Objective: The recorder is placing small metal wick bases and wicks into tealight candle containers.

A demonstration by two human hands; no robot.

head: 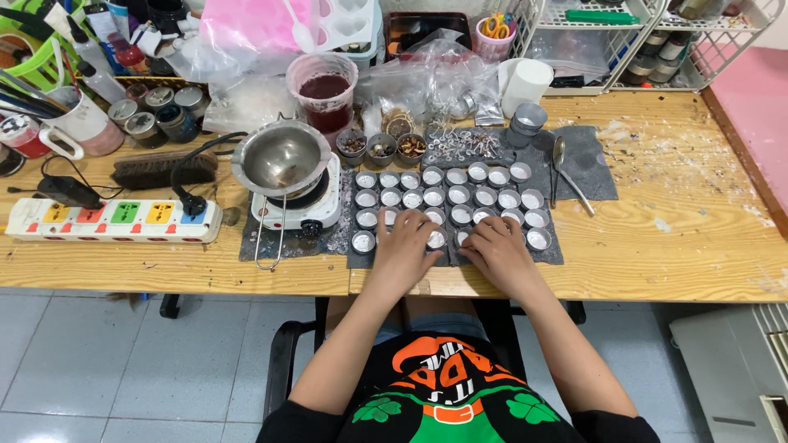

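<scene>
Both hands are working at the front edge of a grid of small round silver metal cups (460, 195), which is lying on a dark grey felt-like mat (584, 164) on the pale wooden table (698, 238). The left hand (405, 246) is resting palm-down on the front row of the grid, fingers spread and loosely curled over two or three cups; whether it is pinching one I cannot tell. The right hand (497, 246) is lying just beside it, fingers bent down onto the cups in the same row, its grip equally hidden.

Risks, as judged: the cups appear thin-walled and light, and they are sitting almost rim to rim, so a sideways drag of either hand could be knocking neighbours out of line or tipping them. Several cups seem to be carrying a pale fill; if soft, a pressing fingertip could be marking it.

Left of the grid, a small white electric hotplate (308, 205) is carrying a shiny steel pouring pot (281, 157) with a long wire handle reaching toward the table edge; a left forearm swinging out could be catching it. Its black cable is running to a white power strip with coloured sockets (115, 220), further left of the grid.

Behind the grid, a clear plastic beaker of dark red liquid (324, 92) is standing near loose metal wick tabs (464, 143). Right of the grid, a steel spoon (562, 172) is lying on the mat.
</scene>
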